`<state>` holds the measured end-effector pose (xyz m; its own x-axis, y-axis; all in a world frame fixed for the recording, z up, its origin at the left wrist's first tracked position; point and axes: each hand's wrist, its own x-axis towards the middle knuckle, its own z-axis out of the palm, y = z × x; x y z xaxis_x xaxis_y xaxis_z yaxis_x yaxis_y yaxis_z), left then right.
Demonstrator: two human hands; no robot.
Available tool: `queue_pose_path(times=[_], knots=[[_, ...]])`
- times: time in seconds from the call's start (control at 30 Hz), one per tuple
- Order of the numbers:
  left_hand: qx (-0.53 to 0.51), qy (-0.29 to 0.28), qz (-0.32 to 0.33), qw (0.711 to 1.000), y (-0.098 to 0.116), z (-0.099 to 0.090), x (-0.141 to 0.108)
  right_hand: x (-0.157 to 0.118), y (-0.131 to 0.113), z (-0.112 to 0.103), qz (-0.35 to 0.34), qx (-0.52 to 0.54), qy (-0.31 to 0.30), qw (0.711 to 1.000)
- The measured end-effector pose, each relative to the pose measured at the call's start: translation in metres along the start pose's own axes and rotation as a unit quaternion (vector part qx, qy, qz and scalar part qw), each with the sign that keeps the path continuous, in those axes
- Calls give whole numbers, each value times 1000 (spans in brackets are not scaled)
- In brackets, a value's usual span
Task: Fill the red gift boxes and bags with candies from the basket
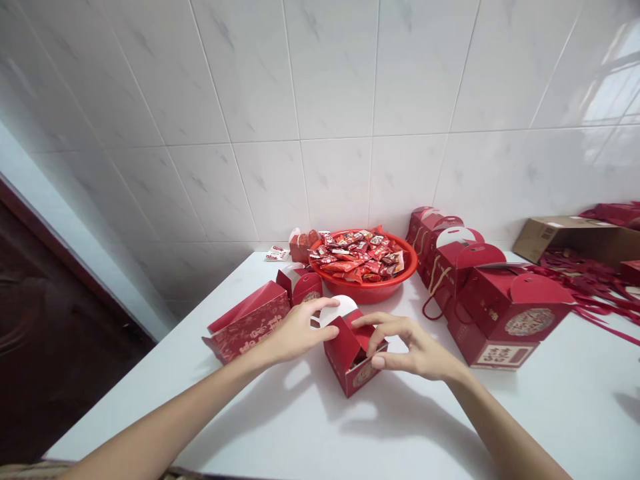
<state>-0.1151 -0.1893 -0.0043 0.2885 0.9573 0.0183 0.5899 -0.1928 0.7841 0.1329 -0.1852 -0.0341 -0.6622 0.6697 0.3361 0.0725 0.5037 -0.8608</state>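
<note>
A small red gift box stands on the white table with its top partly folded in and a dark gap at the near side. My left hand has its thumb and fingers around the box's left top edge, by a rounded flap whose white inside shows. On the other side, my right hand is curled, its fingertips at the right flap and rim of the same box. Just beyond stands a red plastic basin heaped with red-wrapped sweets. The contents of the gift box are hidden.
A larger red carton and an open red box lie at left. Several handled red gift boxes line the right. Farther right, a brown cardboard box spills dark red ribbons. A tiled wall bounds the back.
</note>
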Motion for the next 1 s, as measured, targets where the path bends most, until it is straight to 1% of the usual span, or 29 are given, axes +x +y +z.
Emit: queue_pose_path(times=[0.07,0.2,0.27,0.33,0.47,0.6,0.7,0.77,0.87,0.93,1.0], knots=[[21,16,18,999,-3,3,0,0,3,1,2,11,24,1000],[41,42,35,998,-8,8,0,3,12,11,-13,-1,109,994],[46,39,48,997,-7,9,0,5,19,17,-30,-33,149,988],[48,26,61,997,-5,9,-1,6,25,22,-44,-77,176,980],[46,11,80,996,0,10,-2,8,33,25,-29,-129,182,974],[38,-11,76,996,-1,12,-3,7,28,33,14,-165,191,968],[38,-8,76,996,-3,13,-2,1,17,49,41,-257,206,943],[33,-9,78,996,-4,14,-2,-2,9,64,52,-332,209,918],[16,-29,88,996,-2,15,-3,-6,2,83,77,-420,205,881],[11,-49,88,995,-1,15,-5,-7,0,89,98,-450,204,864],[18,-63,88,994,0,14,-7,-9,-4,89,112,-449,206,862]])
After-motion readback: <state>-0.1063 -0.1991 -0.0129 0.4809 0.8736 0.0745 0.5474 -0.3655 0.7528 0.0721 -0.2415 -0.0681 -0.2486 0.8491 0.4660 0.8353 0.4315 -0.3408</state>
